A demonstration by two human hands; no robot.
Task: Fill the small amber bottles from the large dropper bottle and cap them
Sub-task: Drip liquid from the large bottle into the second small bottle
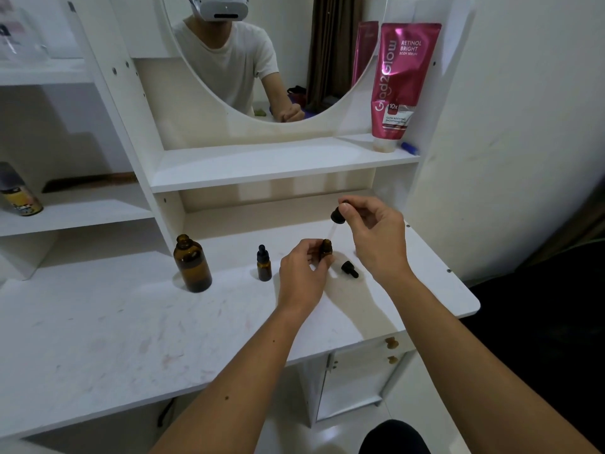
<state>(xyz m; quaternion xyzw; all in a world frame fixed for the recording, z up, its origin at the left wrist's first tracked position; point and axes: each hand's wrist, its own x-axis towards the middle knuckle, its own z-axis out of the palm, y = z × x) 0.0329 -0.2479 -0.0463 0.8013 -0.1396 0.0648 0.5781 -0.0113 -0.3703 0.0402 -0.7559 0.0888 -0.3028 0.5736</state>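
Centrally, right of frame middle, the left hand [302, 276] grips an uncapped small amber bottle [326, 248] on the white tabletop [131, 322]; the right hand [376, 234] pinches the dropper [337, 215], its pipette angled to the bottle mouth; large open bottle [192, 263] stands centre-left; a capped small bottle [264, 263] between; a loose dropper cap [349, 269] beside the hands.

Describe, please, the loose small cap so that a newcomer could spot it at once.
Start at the white tabletop below the mirror shelf. Look between the two hands, left and right, near the right wrist. The loose cap lies there on its side, black with a rubber bulb, attached to no bottle, unlike the capped bottle.
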